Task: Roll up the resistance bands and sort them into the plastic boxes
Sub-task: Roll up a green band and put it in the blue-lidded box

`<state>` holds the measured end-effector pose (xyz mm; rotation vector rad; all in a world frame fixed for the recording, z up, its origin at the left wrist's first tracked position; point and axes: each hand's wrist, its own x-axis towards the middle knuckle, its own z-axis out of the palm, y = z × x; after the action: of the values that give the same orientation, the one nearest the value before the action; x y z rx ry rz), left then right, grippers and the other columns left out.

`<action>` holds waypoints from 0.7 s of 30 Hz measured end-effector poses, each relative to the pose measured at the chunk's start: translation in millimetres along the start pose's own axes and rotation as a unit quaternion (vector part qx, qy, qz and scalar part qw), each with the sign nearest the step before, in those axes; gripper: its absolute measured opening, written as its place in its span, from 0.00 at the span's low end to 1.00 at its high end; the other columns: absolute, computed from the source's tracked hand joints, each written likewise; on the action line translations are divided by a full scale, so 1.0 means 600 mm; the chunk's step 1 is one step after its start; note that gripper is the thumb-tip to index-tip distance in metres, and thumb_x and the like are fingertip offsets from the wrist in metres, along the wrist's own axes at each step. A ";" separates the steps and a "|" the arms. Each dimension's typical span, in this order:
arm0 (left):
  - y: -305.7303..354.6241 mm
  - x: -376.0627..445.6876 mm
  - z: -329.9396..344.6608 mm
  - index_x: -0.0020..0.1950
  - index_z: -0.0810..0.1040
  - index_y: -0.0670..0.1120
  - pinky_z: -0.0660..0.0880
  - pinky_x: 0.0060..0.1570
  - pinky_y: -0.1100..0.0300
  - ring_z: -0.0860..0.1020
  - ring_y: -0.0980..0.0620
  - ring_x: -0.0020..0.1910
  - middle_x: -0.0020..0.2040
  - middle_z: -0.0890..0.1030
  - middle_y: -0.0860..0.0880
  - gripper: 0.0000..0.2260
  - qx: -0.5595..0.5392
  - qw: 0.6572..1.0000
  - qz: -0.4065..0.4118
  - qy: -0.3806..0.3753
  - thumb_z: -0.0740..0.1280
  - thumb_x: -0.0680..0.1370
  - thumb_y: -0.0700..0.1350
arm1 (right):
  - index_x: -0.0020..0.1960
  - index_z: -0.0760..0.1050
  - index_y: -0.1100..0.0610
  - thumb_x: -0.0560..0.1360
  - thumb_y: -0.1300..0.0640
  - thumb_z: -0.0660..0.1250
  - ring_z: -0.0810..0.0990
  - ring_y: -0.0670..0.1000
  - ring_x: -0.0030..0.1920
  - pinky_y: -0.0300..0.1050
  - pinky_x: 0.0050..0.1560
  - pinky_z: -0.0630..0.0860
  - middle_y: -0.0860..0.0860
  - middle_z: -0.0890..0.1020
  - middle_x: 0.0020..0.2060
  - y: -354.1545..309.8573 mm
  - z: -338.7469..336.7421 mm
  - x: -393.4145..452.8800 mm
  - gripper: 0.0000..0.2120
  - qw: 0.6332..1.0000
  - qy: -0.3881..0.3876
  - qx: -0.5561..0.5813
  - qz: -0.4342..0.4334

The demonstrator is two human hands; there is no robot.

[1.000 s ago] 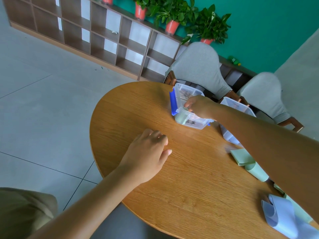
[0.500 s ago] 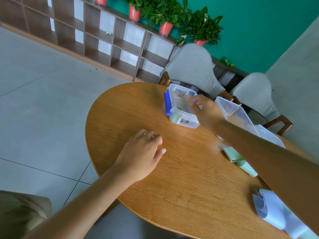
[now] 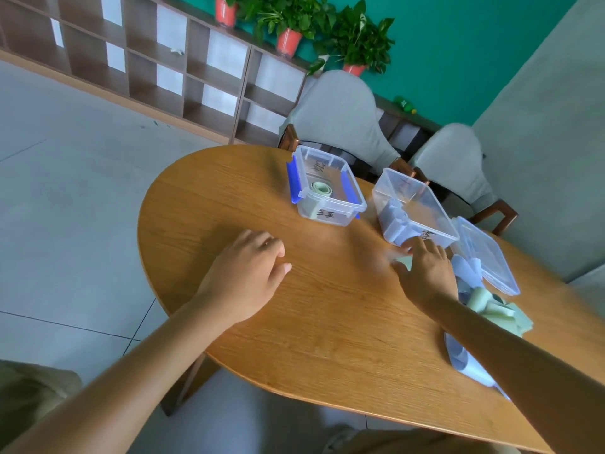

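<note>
The left hand rests on the oval wooden desk, fingers loosely curled, holding nothing; the right hand, blurred, lies at its 3 o'clock, fingers spread, touching the clear lidless plastic box holding pale blue bands; at 11 o'clock from that box, the clear blue-clipped plastic box holds a rolled green band; loose green and blue bands lie beside the right wrist.

Bare forearms, sleeveless to the frame edge; olive-khaki trousers at both knees.
</note>
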<state>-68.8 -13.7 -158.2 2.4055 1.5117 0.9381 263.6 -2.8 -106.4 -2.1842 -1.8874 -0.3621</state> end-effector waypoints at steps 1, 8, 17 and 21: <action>0.000 -0.001 0.000 0.55 0.78 0.48 0.76 0.50 0.52 0.73 0.50 0.56 0.54 0.78 0.53 0.13 0.000 1.000 0.002 0.000 0.62 0.81 0.55 | 0.60 0.74 0.53 0.75 0.49 0.72 0.75 0.58 0.58 0.57 0.56 0.76 0.53 0.78 0.57 0.006 0.002 -0.002 0.17 1.000 -0.007 0.002 0.017; 0.001 -0.003 -0.004 0.55 0.77 0.48 0.76 0.51 0.52 0.73 0.51 0.56 0.54 0.78 0.54 0.12 -0.004 1.000 0.002 -0.005 0.62 0.81 0.55 | 0.51 0.77 0.52 0.78 0.54 0.66 0.78 0.54 0.50 0.53 0.50 0.79 0.52 0.81 0.50 0.019 0.016 -0.008 0.04 0.997 -0.021 0.044 0.056; 0.002 -0.002 -0.005 0.55 0.77 0.49 0.76 0.51 0.54 0.73 0.52 0.56 0.54 0.78 0.54 0.13 -0.003 1.000 -0.002 -0.010 0.61 0.81 0.56 | 0.53 0.78 0.53 0.80 0.56 0.66 0.79 0.51 0.46 0.49 0.49 0.77 0.51 0.81 0.47 -0.039 0.000 -0.016 0.04 0.988 0.005 0.153 0.008; 0.004 -0.002 -0.007 0.55 0.77 0.49 0.76 0.51 0.53 0.73 0.51 0.56 0.54 0.78 0.55 0.12 -0.008 1.000 -0.005 -0.012 0.62 0.81 0.56 | 0.54 0.78 0.51 0.80 0.55 0.66 0.79 0.44 0.45 0.32 0.45 0.74 0.47 0.81 0.44 -0.095 -0.018 -0.035 0.04 0.971 0.004 0.237 -0.026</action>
<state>-70.1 -16.6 -154.4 2.3882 1.4998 0.9122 203.9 -17.6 -102.6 -1.8143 -1.7988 0.0702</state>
